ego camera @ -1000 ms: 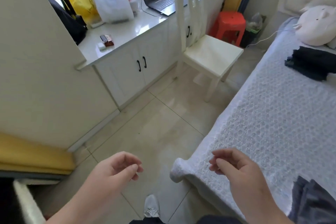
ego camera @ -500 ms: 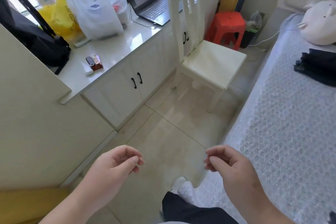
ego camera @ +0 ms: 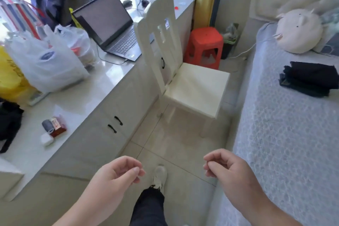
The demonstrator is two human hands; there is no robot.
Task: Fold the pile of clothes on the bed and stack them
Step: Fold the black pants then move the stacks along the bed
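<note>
While both hands hang over the floor with nothing in them, no garment is being handled. The left hand (ego camera: 117, 176) has its fingers (ego camera: 134, 170) loosely curled and grasping nothing; the right hand (ego camera: 229, 170) is likewise relaxed, thumb near forefinger, with nothing visible between them.

Task item: a dark folded garment (ego camera: 310, 79) lies on the bed (ego camera: 284, 143), toward the head end, well apart from both hands. Whether it is one piece or a small stack cannot be told. No unfolded pile is in view; it presumably lies outside the frame.

Step in hand, as judged: locating and approaching the clothes. To do this well, the person should turn toward the bed, take one garment at a time by two corners, spread it flat on the textured cover, fold along straight lines, and set it squarely on the dark folded garment so the stack does not slump.

Surroundings: a white chair (ego camera: 194, 90) stands in the aisle between the bed and the table (ego camera: 88, 97), seat close to the bed edge. A red stool (ego camera: 203, 46) sits behind it. A round plush toy (ego camera: 299, 31) rests at the bed head, near the garment. The table carries a laptop (ego camera: 111, 31), plastic bags (ego camera: 45, 58) and small items.

Obstruction: the chair narrows the aisle and, in my judgement, could hamper walking up to the stack. A white cable (ego camera: 247, 51) trails off the bed edge near the stool; it is a possible snag.
</note>
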